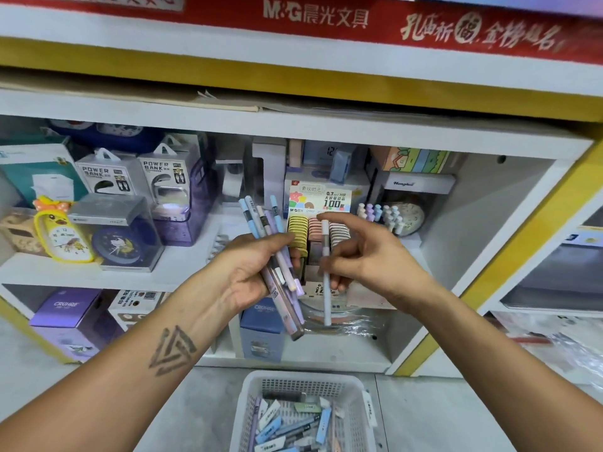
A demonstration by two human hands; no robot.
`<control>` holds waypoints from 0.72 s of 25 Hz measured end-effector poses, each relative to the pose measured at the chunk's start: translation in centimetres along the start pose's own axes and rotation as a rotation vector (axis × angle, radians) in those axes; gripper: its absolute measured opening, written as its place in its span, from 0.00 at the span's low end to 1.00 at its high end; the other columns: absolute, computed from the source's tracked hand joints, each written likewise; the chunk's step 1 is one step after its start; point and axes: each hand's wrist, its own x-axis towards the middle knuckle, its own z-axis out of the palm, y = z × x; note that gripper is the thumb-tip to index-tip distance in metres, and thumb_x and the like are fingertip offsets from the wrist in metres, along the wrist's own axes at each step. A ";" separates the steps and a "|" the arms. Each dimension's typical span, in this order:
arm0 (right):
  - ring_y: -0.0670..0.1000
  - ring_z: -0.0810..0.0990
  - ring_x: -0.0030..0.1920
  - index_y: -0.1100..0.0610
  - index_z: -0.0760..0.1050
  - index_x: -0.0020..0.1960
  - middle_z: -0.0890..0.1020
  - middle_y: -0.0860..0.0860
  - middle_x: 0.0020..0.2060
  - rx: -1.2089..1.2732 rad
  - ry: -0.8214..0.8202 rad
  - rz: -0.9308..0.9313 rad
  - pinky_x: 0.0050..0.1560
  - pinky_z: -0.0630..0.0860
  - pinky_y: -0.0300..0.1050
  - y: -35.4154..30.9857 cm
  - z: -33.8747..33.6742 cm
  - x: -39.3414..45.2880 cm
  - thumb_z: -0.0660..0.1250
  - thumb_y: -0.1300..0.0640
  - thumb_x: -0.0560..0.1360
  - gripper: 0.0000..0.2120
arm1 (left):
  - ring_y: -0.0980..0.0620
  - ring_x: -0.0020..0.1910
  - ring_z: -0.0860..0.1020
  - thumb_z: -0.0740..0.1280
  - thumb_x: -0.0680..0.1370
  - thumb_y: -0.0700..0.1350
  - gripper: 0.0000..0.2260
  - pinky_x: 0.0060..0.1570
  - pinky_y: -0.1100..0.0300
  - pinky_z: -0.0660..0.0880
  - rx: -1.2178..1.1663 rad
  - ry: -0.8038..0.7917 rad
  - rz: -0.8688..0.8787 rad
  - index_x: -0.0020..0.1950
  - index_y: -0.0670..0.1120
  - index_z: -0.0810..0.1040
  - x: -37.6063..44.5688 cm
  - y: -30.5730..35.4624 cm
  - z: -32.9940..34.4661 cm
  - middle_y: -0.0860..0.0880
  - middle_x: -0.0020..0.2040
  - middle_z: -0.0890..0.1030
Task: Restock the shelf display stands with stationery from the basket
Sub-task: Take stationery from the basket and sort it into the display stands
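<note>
Left hand [251, 269] grips a bundle of pens [277, 256]; right hand [359, 256] pinches a single pen [326, 275] loosely, so it could slip. Just beyond the fingers sits the display stand [318, 233] on a white shelf [182, 259]. Below the wrists, the basket [303, 415] waits on grey floor.

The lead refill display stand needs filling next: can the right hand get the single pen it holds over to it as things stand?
Probably yes: the right hand holds the single pen directly in front of the lead refill display stand, nothing between.
</note>
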 end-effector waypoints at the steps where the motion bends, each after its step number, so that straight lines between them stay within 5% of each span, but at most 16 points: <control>1: 0.58 0.81 0.30 0.51 0.70 0.71 0.84 0.63 0.35 -0.024 0.090 -0.039 0.35 0.81 0.56 -0.1 -1.0 0.0 0.71 0.70 0.74 0.31 | 0.47 0.30 0.79 0.71 0.76 0.39 0.05 0.30 0.56 0.80 0.002 -0.007 -0.011 0.50 0.41 0.78 0.0 -0.1 0.3 0.42 0.34 0.81; 4: 0.59 0.83 0.33 0.55 0.75 0.64 0.84 0.62 0.35 -0.017 0.463 -0.176 0.38 0.83 0.55 -0.4 -5.3 -0.4 0.72 0.66 0.76 0.19 | 0.47 0.30 0.79 0.71 0.76 0.38 0.03 0.30 0.57 0.80 0.023 -0.030 -0.041 0.49 0.40 0.79 0.1 -0.7 1.6 0.41 0.34 0.82; 7: 0.54 0.84 0.35 0.56 0.79 0.58 0.84 0.58 0.36 -0.115 0.631 -0.239 0.40 0.83 0.43 0.4 -8.6 -1.2 0.71 0.65 0.76 0.11 | 0.48 0.30 0.79 0.70 0.76 0.37 0.02 0.30 0.58 0.79 0.044 -0.063 -0.054 0.46 0.40 0.79 0.2 -1.4 3.2 0.42 0.33 0.81; 10: 0.46 0.84 0.36 0.56 0.80 0.54 0.85 0.50 0.37 -0.275 0.645 -0.234 0.41 0.81 0.37 1.8 -9.4 -1.6 0.71 0.61 0.77 0.07 | 0.49 0.29 0.79 0.70 0.76 0.37 0.02 0.30 0.59 0.80 0.066 -0.080 -0.071 0.47 0.40 0.79 0.3 -2.1 4.2 0.42 0.33 0.82; 14: 0.44 0.85 0.39 0.52 0.81 0.51 0.84 0.44 0.37 -0.545 0.619 -0.226 0.47 0.83 0.48 3.3 -10.1 -1.8 0.71 0.57 0.78 0.03 | 0.49 0.29 0.81 0.71 0.75 0.36 0.03 0.30 0.58 0.80 0.108 -0.105 -0.087 0.48 0.39 0.80 0.4 -2.5 4.9 0.42 0.35 0.83; 18: 0.48 0.85 0.40 0.55 0.81 0.51 0.85 0.50 0.38 -0.621 0.553 -0.245 0.48 0.83 0.52 4.2 -9.7 -1.8 0.70 0.60 0.77 0.04 | 0.48 0.30 0.82 0.71 0.74 0.36 0.03 0.29 0.58 0.80 0.122 -0.098 -0.089 0.47 0.38 0.80 0.6 -3.0 5.1 0.41 0.35 0.84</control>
